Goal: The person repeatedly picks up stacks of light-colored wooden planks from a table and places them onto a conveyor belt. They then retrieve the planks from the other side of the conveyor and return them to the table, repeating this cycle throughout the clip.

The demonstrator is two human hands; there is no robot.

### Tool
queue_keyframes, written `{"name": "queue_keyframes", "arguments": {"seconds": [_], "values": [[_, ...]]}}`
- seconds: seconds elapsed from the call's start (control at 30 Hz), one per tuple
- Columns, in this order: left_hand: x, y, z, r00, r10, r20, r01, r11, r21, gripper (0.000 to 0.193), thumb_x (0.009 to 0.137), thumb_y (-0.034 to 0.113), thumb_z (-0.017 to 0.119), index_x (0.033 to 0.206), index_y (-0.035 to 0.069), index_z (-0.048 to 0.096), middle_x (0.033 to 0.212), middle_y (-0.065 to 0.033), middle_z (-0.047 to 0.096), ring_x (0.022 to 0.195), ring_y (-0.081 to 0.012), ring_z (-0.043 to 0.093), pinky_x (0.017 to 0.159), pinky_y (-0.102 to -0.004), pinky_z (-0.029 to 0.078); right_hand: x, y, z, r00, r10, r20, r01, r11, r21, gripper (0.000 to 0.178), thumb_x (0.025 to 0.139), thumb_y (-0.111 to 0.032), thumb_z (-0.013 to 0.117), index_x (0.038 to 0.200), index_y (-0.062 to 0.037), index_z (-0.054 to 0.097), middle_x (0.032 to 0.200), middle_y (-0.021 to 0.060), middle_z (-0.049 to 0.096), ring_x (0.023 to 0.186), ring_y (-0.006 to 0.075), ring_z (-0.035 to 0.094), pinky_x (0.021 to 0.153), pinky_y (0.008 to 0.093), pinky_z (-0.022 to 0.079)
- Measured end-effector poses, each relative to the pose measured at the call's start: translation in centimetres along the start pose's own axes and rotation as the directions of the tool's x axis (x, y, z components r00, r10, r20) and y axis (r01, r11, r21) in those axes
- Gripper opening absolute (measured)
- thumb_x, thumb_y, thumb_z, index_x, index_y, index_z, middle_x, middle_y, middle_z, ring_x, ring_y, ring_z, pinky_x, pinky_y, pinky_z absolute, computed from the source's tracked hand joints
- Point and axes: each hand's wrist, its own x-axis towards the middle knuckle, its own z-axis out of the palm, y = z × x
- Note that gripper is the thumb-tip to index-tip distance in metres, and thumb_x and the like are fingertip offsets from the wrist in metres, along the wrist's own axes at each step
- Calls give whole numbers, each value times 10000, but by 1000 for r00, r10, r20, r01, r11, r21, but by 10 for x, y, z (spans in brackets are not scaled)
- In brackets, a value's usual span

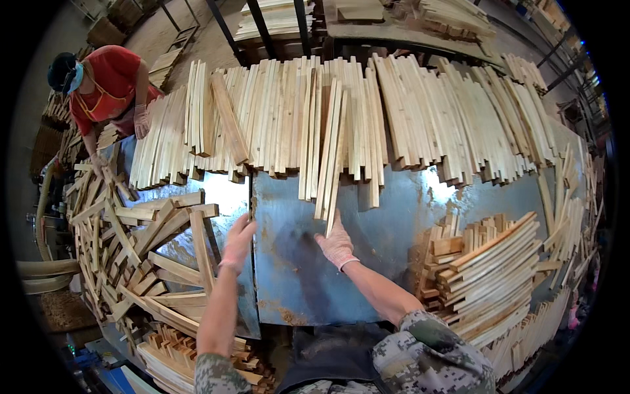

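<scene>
My right hand (337,247), in a pale glove, is at the near end of a light wooden strip (336,177), the strip's end between thumb and fingers. That strip lies beside a few others that jut toward me from a long row of wooden strips (275,118). My left hand (238,243), also gloved, hovers over the blue metal table (295,262) near its seam, left of the right hand. Motion smears its fingers, and nothing clearly shows in them. A loose wooden strip (202,249) lies just left of that hand.
A jumbled heap of wooden strips (157,230) covers the table's left side. To the right stands a neat stack of strips (492,276). At the far left, a person in a red shirt (115,85) reaches into the heap. More strips (164,361) are stacked at the lower left.
</scene>
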Motion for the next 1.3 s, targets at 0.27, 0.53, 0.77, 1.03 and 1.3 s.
{"name": "queue_keyframes", "arguments": {"seconds": [0.27,0.53,0.77,1.03,1.3], "values": [[150,45,165,994,16,104,-17,1000,14,977,978,479,760,1711,29,297,1487,-249,616,1390,-298,574,1158,-396,448,68,-6,-79,909,-270,317,278,960,22,1108,926,-307,795,1741,-63,85,1606,250,512,1406,379,584,1146,429,487],[102,50,182,938,73,338,65,923,-380,741,1003,210,759,1627,68,386,1370,-123,670,1209,-247,682,1020,-391,577,68,-41,-85,999,-48,-17,51,953,297,1039,957,-637,667,1715,-57,256,1540,347,521,1427,477,528,1203,480,429],[-9,22,151,950,86,301,19,944,-330,844,934,72,754,1672,41,345,1480,-165,603,1290,-311,648,1084,-418,568,-68,-15,-80,988,-148,-46,154,894,420,1054,920,-519,743,1716,-47,238,1340,351,616,1216,506,643,1085,479,510],[-101,38,163,869,257,423,-141,948,-285,995,834,152,880,1666,26,349,1397,-182,639,1188,-295,698,976,-378,617,-178,17,-86,910,-164,-382,335,832,442,1024,922,-423,727,1725,-87,187,1353,329,615,1217,485,651,1060,520,525],[-269,96,251,519,336,786,-190,942,-277,909,857,66,832,1637,83,366,1305,-152,668,1089,-240,713,900,-334,629,-325,100,-140,563,-108,-820,585,752,302,792,969,-235,728,1641,-23,366,1329,247,683,1226,312,677,1066,437,549]]}}
